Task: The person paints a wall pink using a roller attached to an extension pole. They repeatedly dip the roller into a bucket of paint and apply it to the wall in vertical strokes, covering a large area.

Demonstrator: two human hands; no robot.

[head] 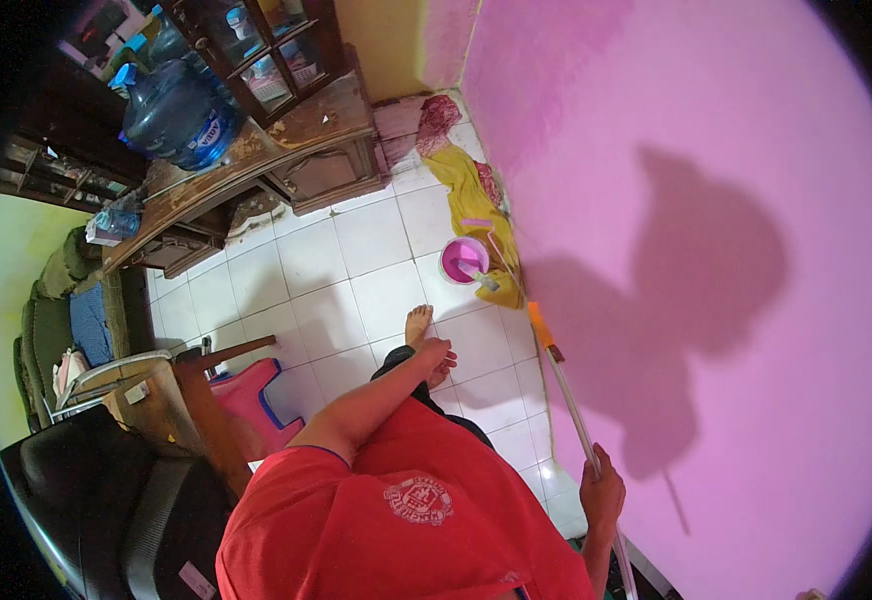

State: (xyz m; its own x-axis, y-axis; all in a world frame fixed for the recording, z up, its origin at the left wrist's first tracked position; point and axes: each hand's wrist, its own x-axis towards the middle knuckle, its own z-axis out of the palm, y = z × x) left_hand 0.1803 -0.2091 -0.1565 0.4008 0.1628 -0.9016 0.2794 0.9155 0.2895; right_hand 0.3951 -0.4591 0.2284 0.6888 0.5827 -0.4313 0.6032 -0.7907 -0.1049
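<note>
My right hand grips a silver metal pole with a flat orange end piece, which is close to the foot of the pink wall. In front of my body hangs my left hand, empty, its fingers loosely apart. Ahead on the floor stands a white bucket of bright pink paint. A paint brush leans in it, handle over the rim. Beside the bucket a paint roller rests over a yellow cloth.
White floor tiles run to the worn wooden cabinet, which bears a large blue water bottle. Left are a pink and blue plastic stool, a wooden table and a black cathode-ray television. A red patterned cloth lies along the wall.
</note>
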